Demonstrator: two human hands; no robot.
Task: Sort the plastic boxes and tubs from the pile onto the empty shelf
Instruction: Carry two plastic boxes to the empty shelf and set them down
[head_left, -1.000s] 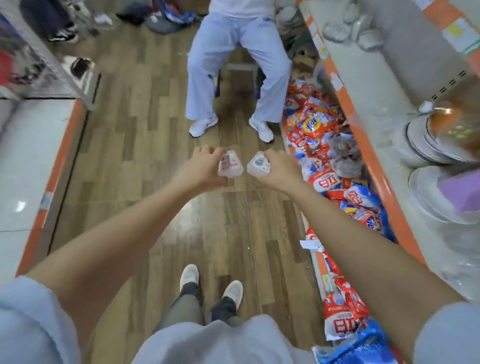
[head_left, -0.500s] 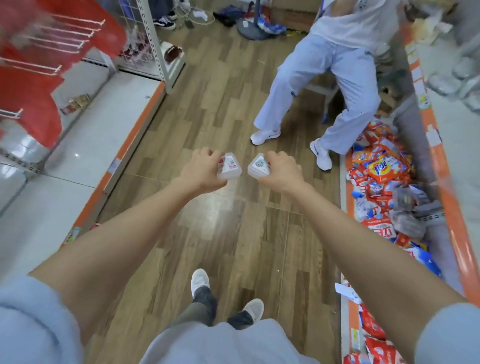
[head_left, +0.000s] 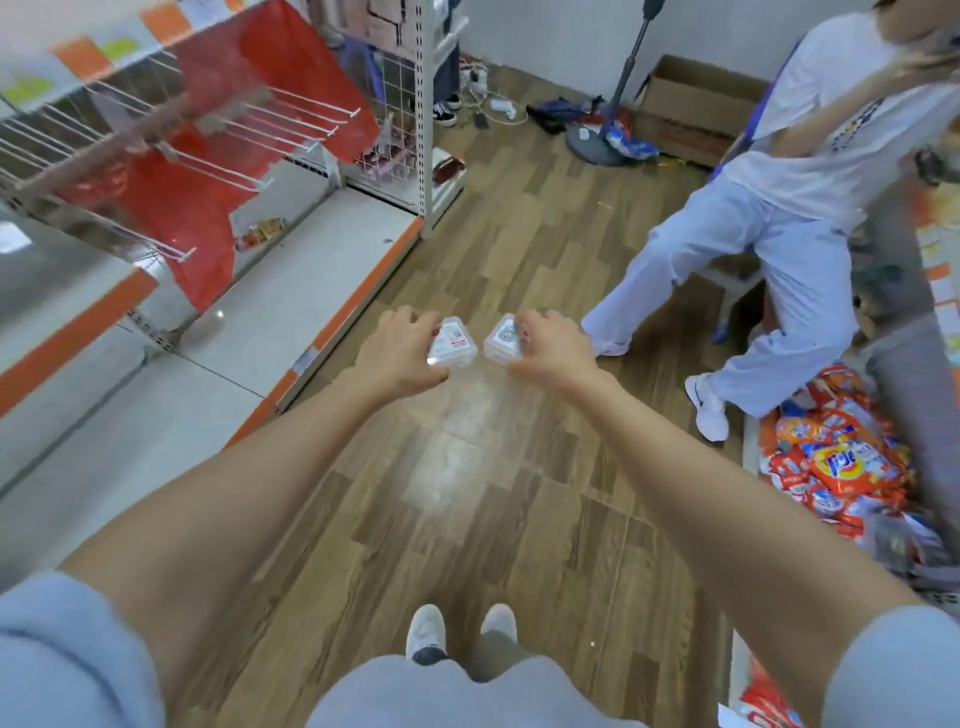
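I stand in a shop aisle with both arms stretched out over the wooden floor. My left hand (head_left: 397, 345) grips a small clear plastic box (head_left: 453, 345) with a red and white label. My right hand (head_left: 553, 347) grips a second small clear plastic box (head_left: 503, 340) with a round label. The two boxes are held side by side, a small gap between them. A white shelf (head_left: 270, 317) with an orange front edge lies low at the left.
A person in light blue trousers (head_left: 748, 270) sits on a stool at the right. Orange detergent packets (head_left: 836, 467) are heaped on the lower right shelf. Wire hooks and a red sheet (head_left: 208, 156) hang above the left shelf. A fan stand (head_left: 597, 140) and cardboard box stand far back.
My view has swung left: the right shelf with plates has left the frame and the left white shelf with hooks has come in. Both hands still hold their boxes in front of me.
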